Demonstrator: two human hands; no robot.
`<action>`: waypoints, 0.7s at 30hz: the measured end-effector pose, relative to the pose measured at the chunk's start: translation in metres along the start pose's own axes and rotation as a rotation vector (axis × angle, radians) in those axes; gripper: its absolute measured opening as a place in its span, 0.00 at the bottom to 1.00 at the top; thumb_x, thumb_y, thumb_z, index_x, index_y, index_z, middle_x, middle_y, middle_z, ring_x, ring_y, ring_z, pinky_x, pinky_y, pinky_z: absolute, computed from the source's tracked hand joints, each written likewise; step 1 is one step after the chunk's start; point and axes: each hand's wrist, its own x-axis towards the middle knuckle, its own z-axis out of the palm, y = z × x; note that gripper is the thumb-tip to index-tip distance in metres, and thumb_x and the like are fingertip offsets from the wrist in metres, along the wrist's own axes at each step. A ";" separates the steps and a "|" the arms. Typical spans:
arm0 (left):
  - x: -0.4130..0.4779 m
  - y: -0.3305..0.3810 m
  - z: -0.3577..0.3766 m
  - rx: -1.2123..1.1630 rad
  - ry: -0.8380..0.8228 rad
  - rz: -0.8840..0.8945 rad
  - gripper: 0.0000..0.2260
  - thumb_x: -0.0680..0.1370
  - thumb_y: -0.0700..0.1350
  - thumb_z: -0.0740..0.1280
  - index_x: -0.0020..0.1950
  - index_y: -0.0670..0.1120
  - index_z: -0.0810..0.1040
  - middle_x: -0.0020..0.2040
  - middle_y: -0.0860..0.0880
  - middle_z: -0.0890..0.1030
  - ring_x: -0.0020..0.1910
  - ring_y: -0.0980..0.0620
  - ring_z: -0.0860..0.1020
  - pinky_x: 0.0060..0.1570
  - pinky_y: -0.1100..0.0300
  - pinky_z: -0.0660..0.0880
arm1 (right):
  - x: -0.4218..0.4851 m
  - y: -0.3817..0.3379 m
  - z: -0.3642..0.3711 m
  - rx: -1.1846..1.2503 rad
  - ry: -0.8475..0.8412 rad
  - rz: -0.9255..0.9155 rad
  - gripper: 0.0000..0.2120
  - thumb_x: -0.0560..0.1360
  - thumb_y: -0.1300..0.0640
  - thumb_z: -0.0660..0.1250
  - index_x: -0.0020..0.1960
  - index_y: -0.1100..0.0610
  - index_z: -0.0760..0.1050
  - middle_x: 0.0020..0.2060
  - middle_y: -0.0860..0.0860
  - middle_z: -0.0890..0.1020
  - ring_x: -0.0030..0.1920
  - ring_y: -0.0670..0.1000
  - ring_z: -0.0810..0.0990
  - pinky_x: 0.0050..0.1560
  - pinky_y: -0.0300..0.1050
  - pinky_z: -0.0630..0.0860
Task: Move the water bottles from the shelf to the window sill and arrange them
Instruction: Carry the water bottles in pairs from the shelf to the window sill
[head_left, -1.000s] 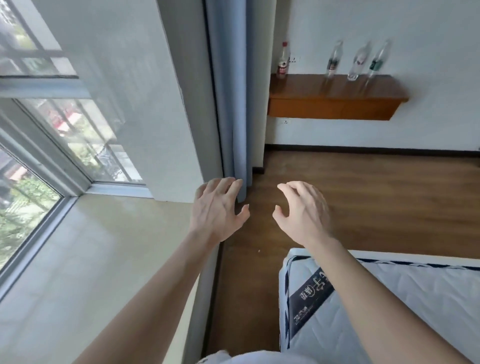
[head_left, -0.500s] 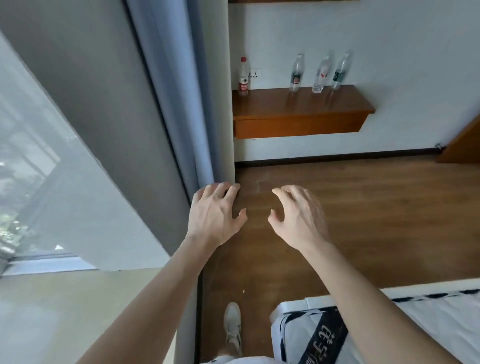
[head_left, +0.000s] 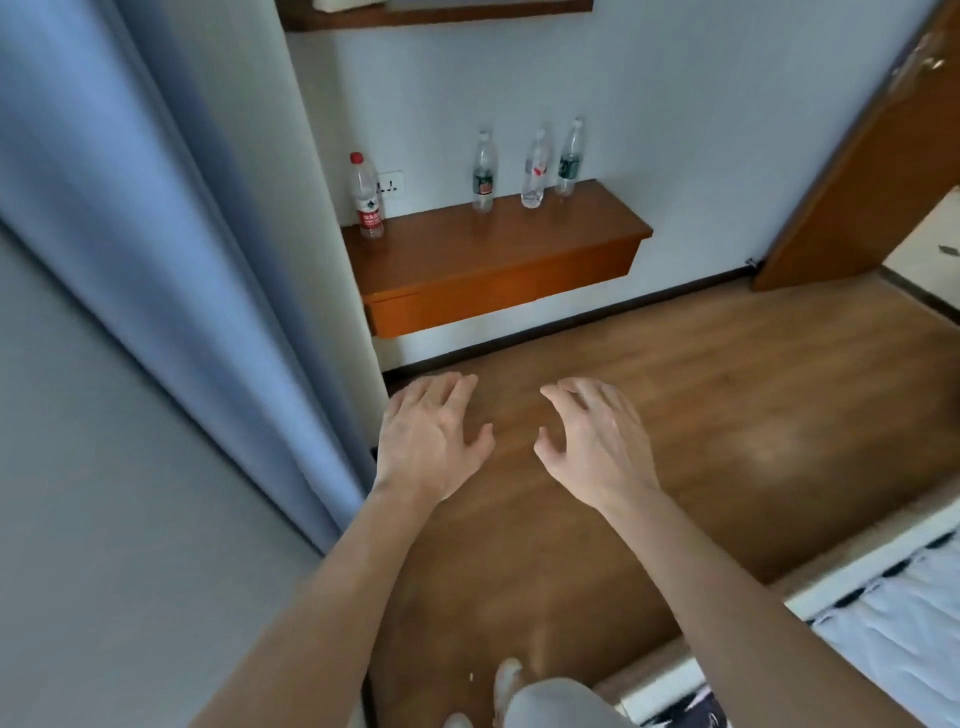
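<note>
Bare forearms (head_left: 332, 597), a bare left hand (head_left: 431, 441) and right hand (head_left: 597, 447); at six o'clock, a light grey trouser leg (head_left: 561, 701) and white shoe (head_left: 506, 675).

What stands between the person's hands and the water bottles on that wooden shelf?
Nothing visible. Only bare wooden floor lies between the empty left hand and right hand and the shelf holding the four water bottles. The blue curtain hangs off to the left and the mattress sits lower right, both clear of the path.
</note>
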 end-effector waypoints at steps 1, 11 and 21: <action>0.013 0.001 0.005 0.000 -0.007 0.013 0.26 0.77 0.62 0.58 0.73 0.53 0.68 0.70 0.51 0.74 0.70 0.48 0.70 0.68 0.46 0.68 | 0.008 0.006 0.002 -0.008 0.001 0.014 0.21 0.73 0.47 0.68 0.65 0.52 0.77 0.61 0.52 0.80 0.62 0.54 0.78 0.66 0.51 0.74; 0.171 0.032 0.055 -0.042 -0.042 0.080 0.27 0.77 0.64 0.60 0.74 0.56 0.66 0.72 0.53 0.71 0.72 0.50 0.67 0.71 0.48 0.64 | 0.120 0.090 0.039 0.011 -0.009 0.147 0.22 0.76 0.45 0.68 0.68 0.50 0.74 0.65 0.52 0.78 0.68 0.53 0.74 0.71 0.54 0.71; 0.387 0.121 0.114 -0.076 -0.003 0.115 0.24 0.76 0.62 0.62 0.71 0.54 0.71 0.69 0.53 0.75 0.69 0.51 0.71 0.69 0.49 0.68 | 0.291 0.236 0.056 0.008 -0.017 0.209 0.24 0.75 0.42 0.69 0.68 0.48 0.74 0.67 0.50 0.78 0.70 0.53 0.74 0.70 0.55 0.72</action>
